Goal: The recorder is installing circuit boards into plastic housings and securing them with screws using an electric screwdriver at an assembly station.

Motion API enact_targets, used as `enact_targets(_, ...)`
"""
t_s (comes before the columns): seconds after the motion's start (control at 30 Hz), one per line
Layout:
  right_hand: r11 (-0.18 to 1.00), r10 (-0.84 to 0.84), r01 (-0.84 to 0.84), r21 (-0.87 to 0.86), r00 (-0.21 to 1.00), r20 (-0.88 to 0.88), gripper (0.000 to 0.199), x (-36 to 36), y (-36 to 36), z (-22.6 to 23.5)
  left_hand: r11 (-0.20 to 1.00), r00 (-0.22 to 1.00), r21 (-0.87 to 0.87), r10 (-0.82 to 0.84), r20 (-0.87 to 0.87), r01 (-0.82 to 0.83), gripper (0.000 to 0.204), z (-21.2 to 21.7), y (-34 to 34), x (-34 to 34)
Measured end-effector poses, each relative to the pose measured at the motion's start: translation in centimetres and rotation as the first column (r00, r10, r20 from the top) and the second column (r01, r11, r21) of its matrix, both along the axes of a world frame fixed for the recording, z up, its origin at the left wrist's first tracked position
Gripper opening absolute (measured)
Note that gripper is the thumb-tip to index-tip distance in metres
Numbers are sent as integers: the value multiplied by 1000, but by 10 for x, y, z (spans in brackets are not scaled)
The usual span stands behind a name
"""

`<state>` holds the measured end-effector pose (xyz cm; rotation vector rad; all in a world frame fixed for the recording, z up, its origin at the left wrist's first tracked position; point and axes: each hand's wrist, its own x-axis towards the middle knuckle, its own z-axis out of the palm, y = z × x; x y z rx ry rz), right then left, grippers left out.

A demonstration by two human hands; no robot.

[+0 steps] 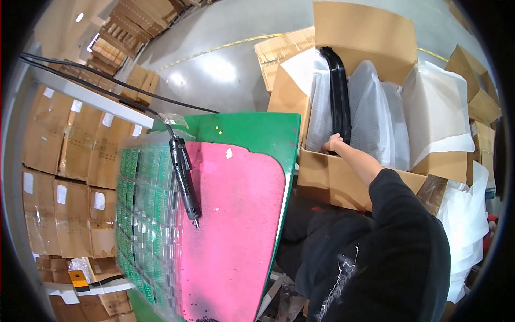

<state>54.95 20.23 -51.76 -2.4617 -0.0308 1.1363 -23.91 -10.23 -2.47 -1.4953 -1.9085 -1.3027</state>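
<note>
My right hand (333, 143) reaches from its black sleeve into an open cardboard box (343, 182). Its fingers are closed round the near end of a long, glossy black curved plastic part (338, 88). That part lies lengthwise in the box, between pieces in translucent foam wrap (369, 107). The fingertips are partly hidden, and I cannot tell what kind of part it is. My left hand is out of view. On the workbench to the left, a black electric screwdriver (185, 180) lies across the edge of a pink mat (236, 214).
Clear plastic trays of green circuit boards (142, 214) cover the left of the green bench (252, 126). Black cables (129, 83) run above it. Stacked cartons (70, 145) stand at the far left. White foam sheets (464, 231) hang beside the box at right.
</note>
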Motion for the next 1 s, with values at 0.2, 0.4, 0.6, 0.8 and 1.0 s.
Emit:
enact_targets(0.2, 907, 180, -77, 414, 960, -215, 20, 20, -81, 165, 999, 999, -38, 0, 38, 2, 24, 18, 42, 90)
enact_targets(0.4, 689, 443, -598, 410, 795, 414, 39, 22, -161, 234, 975, 831, 81, -218, 512, 206, 35, 21, 126, 132)
enact_targets(0.6, 686, 430, -703, 185, 597, 677, 50, 19, -202, 301, 804, 768, -95, -515, 381, 587, 27, 24, 186, 202)
enact_targets(0.8, 303, 90, -947, -103, -79, 993, 31, 50, -172, 390, 620, 672, -274, -610, 420, 735, 32, 11, 202, 235)
enact_targets(1.0, -179, 199, -943, -281, -314, 928, 29, -7, -114, 458, 508, 645, -398, -596, 479, 764, 58, -12, 194, 230)
